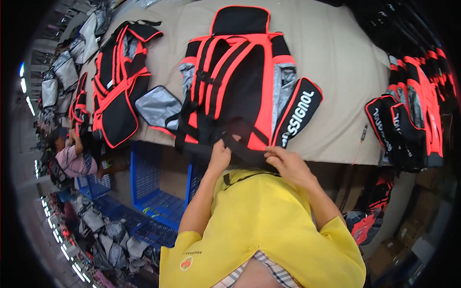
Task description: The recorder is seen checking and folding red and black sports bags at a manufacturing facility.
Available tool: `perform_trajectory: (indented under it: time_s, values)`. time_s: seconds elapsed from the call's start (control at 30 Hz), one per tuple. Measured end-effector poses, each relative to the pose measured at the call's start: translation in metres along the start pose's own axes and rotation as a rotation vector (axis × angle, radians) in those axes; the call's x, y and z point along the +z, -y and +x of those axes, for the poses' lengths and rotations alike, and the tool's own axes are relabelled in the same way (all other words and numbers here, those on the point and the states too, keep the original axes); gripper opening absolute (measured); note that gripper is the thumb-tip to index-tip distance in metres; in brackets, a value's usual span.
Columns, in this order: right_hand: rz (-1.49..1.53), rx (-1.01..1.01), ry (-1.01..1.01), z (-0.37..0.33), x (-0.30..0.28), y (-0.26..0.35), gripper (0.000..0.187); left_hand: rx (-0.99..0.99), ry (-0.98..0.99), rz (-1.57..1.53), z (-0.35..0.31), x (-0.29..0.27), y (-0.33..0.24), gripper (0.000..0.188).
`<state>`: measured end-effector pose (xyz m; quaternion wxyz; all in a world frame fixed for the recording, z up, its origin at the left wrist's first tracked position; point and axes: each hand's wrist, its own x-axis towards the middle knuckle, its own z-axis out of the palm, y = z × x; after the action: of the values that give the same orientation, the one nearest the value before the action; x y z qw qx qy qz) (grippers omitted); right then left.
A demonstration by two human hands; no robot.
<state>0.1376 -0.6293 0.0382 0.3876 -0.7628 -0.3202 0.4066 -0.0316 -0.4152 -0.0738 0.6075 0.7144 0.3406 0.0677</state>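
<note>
A black and neon-red backpack [242,84] lies on the table before me, its shoulder straps facing up and its black top flap spread away from me. Silver lining shows along both sides. At the near end, a wide black waist strap [249,156] hangs around the table edge. My left hand [221,154] is closed on this strap near its middle. Farther right, my right hand [289,164] pinches the same strap close to the pack's lower right corner. Just beyond that hand lies a black side panel with white lettering [300,108].
Another black and red backpack [120,86] lies to the left, and several stand stacked at the right [413,110]. Small snips [364,133] lie near the table's [336,120] right front. Blue plastic crates [161,187] sit below at left. A person in pink [74,158] works at far left.
</note>
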Motion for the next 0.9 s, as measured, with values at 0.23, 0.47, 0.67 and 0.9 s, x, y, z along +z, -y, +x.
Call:
perform_trajectory:
  time_s: [0.23, 0.47, 0.67, 0.9]
  values:
    - [0.017, -0.103, 0.267, 0.013, 0.001, -0.007, 0.03, -0.062, 0.151, -1.044, -0.01, -0.034, -0.067, 0.05]
    - [0.827, 0.202, 0.42, 0.045, 0.011, 0.025, 0.037, -0.026, -0.138, -1.499, -0.007, -0.059, -0.082, 0.041]
    - [1.125, 0.304, 0.436, 0.054, 0.013, 0.02, 0.05, -0.03, -0.233, -1.468, -0.003, -0.077, -0.074, 0.035]
    - [1.161, 0.31, 0.429, 0.062, 0.01, 0.007, 0.052, -0.08, -0.292, -1.498, 0.003, -0.078, -0.061, 0.039]
